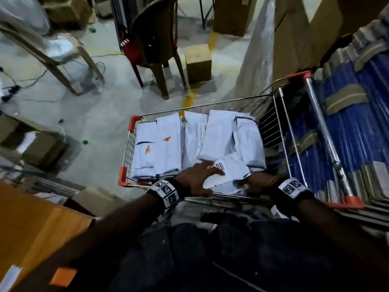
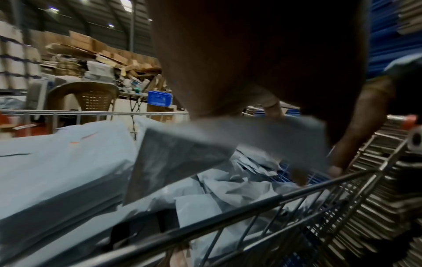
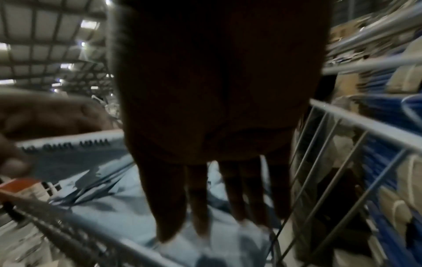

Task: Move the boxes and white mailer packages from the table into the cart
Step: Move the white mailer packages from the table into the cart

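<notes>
1. Head view: wire cart (image 1: 280,127) with orange corner caps sits at centre, its near rim at 6 o'clock against the person's legs.
2. Table (image 1: 31,224), orange-brown top, lies at 8 o'clock of the cart; no boxes or mailers can be made out on the visible part.
3. Stacked white mailers (image 1: 168,144) fill the cart from its 9 o'clock side to 3 o'clock, laid in overlapping rows.
4. Small barcoded mailer (image 1: 229,169) is above the heap at the cart's 6 o'clock edge.
5. Left hand (image 1: 197,178) is clamped on that mailer: thumb under, fingers over, confirmed in the right wrist view.
6. Right hand (image 1: 259,183) is at 3 o'clock of the left; right wrist view shows its fingers (image 3: 169,198) straight, apart, pointing down, tips on loose mailers in the cart.
</notes>
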`<state>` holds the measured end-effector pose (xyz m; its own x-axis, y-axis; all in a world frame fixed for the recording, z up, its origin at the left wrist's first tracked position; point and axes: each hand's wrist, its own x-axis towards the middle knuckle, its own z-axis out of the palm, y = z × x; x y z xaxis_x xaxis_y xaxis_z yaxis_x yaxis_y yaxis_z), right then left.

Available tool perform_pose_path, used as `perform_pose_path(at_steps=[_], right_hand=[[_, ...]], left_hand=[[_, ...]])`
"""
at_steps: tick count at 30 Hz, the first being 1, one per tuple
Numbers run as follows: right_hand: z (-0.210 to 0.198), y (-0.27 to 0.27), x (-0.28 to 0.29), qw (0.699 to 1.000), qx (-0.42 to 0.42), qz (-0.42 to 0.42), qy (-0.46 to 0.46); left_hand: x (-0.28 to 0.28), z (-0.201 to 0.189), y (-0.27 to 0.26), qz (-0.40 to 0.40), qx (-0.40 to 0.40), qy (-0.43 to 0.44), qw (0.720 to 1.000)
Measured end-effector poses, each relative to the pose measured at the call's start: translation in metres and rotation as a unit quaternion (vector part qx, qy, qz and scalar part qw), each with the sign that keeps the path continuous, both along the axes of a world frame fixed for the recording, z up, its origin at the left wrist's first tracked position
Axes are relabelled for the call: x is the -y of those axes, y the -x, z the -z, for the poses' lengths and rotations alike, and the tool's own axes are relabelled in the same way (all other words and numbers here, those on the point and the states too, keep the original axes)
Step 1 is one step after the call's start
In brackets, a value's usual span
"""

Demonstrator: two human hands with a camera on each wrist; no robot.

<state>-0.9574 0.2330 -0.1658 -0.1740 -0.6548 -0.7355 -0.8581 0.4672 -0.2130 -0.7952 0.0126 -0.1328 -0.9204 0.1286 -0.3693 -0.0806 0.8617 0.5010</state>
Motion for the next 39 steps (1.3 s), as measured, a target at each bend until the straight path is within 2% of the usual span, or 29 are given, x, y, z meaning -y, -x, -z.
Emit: perform_pose_path(at_steps=[1,5,8,10,12,14,16,20,24,27,29,33,35,39], right_hand=[[-0.004,0.006,-0.008,0.998,0.007,0.063,-0.009],[-0.043,0.022,-0.035,0.982,-0.001,0.184,-0.033],[-0.064,0.023,-0.043,0.975,-0.07,0.207,-0.026],[-0.064,0.017,-0.038,0.973,-0.085,0.215,-0.005],[-0.054,0.008,-0.03,0.976,-0.063,0.208,0.027],[-0.041,-0.001,-0.02,0.982,0.0,0.185,0.04],[-0.029,-0.005,-0.009,0.988,0.05,0.145,-0.003],[-0.017,-0.006,0.01,0.985,0.082,0.114,-0.099],[0.003,-0.012,0.02,0.981,0.101,0.114,-0.12],[0.009,-0.017,0.023,0.979,0.102,0.125,-0.128],[0.005,-0.016,0.026,0.982,0.084,0.132,-0.106],[0.006,-0.001,0.015,0.985,-0.038,0.169,0.019],[0.013,0.001,0.006,0.981,-0.061,0.18,0.036],[0.031,0.0,0.005,0.988,0.0,0.15,-0.026]], left_hand=[[-0.004,-0.001,0.007,0.018,0.003,-0.001,1.0],[-0.019,0.004,0.035,0.102,-0.008,-0.006,0.995],[-0.031,0.007,0.051,0.167,-0.033,0.005,0.985],[-0.036,0.011,0.055,0.192,-0.049,0.015,0.98],[-0.041,0.019,0.056,0.202,-0.053,0.027,0.977],[-0.039,0.028,0.052,0.184,-0.048,0.036,0.981],[-0.036,0.029,0.045,0.132,-0.016,0.053,0.99],[-0.032,0.035,0.038,0.047,0.155,0.037,0.986],[-0.037,0.042,0.043,-0.012,0.219,0.02,0.975],[-0.044,0.042,0.048,-0.027,0.227,0.041,0.973],[-0.047,0.041,0.049,-0.047,0.193,0.061,0.978],[-0.048,0.039,0.047,-0.119,0.114,0.094,0.982],[-0.043,0.041,0.047,-0.127,0.139,0.095,0.978],[-0.036,0.051,0.049,-0.128,0.208,0.079,0.967]])
